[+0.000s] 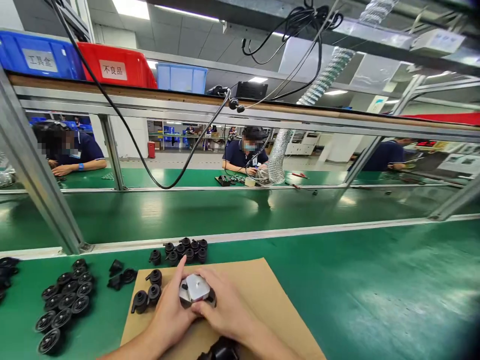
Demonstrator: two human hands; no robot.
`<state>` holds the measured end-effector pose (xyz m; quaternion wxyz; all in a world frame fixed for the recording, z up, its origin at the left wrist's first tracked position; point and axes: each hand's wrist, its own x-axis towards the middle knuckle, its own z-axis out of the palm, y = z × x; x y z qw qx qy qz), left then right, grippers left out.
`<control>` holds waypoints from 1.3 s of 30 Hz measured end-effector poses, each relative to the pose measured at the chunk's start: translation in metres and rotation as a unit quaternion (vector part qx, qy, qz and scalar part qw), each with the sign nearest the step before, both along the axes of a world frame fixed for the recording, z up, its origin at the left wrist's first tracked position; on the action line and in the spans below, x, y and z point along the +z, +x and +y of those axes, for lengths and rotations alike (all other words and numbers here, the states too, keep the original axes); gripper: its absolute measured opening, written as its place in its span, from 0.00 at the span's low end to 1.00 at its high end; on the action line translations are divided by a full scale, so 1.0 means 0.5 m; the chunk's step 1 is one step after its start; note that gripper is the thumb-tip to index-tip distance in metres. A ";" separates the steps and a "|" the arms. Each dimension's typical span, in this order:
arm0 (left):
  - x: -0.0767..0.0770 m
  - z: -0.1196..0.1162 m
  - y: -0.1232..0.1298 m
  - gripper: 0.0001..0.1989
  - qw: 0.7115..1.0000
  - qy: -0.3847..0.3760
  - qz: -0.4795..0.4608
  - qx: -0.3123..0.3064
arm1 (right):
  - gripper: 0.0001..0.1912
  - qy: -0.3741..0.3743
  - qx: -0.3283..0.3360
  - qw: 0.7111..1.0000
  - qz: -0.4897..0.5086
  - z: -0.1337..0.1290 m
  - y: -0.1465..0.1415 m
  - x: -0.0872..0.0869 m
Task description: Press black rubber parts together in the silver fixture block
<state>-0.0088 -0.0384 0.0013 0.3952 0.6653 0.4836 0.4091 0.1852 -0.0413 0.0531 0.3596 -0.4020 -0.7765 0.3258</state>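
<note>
Both hands meet over the brown cardboard sheet (258,295), holding a metal block (198,288) with a silvery angular top and dark parts along its lower edge. My left hand (173,305) grips its left side, thumb and fingers closed around it. From the right, my right hand (222,300) wraps it, with the thumb across the near edge. What lies beneath the block is hidden by the fingers. Left of my left hand, a few round black plastic parts with side spouts (147,295) stand on the cardboard. Below my right wrist lies a black object (221,350), partly cut off by the frame.
Several black ribbed discs (67,300) lie on the green table (375,280) at left. More black spouted parts (187,251) cluster behind the cardboard. A metal frame post (41,165) rises at left. Blue (41,57) and red bins (116,65) sit on the shelf. Co-workers (245,150) sit across.
</note>
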 end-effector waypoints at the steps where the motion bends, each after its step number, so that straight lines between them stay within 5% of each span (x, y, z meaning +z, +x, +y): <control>1: 0.001 -0.001 -0.003 0.58 1.000 0.000 -0.004 -0.009 | 0.37 -0.013 0.036 0.999 0.010 0.008 0.011 0.005; 4: 0.004 -0.005 -0.011 0.62 0.999 -0.005 -0.021 -0.039 | 0.35 -0.012 0.080 0.996 -0.025 0.024 0.036 0.017; 10: 0.012 -0.010 -0.021 0.72 0.990 -0.042 -0.048 -0.124 | 0.35 0.048 0.044 0.988 -0.137 0.012 0.050 0.025; 18: 0.016 -0.002 -0.034 0.84 0.973 -0.081 -0.049 -0.210 | 0.37 -0.062 0.256 0.964 -0.027 0.037 0.079 0.044; 25: 0.020 0.009 -0.038 0.85 0.962 -0.098 -0.072 -0.245 | 0.30 -0.076 0.146 0.982 -0.091 0.028 0.037 0.029; 30: 0.008 -0.005 -0.018 0.82 0.980 -0.091 -0.097 -0.148 | 0.27 -0.044 0.124 0.984 -0.116 0.014 0.025 0.039; 36: 0.013 -0.001 -0.022 0.79 0.976 -0.074 -0.094 -0.183 | 0.34 -0.057 0.078 0.989 -0.109 0.008 0.018 0.028; 39: 0.021 -0.007 -0.014 0.79 0.987 -0.069 -0.077 -0.126 | 0.39 -0.061 0.072 0.990 -0.109 0.002 0.012 0.025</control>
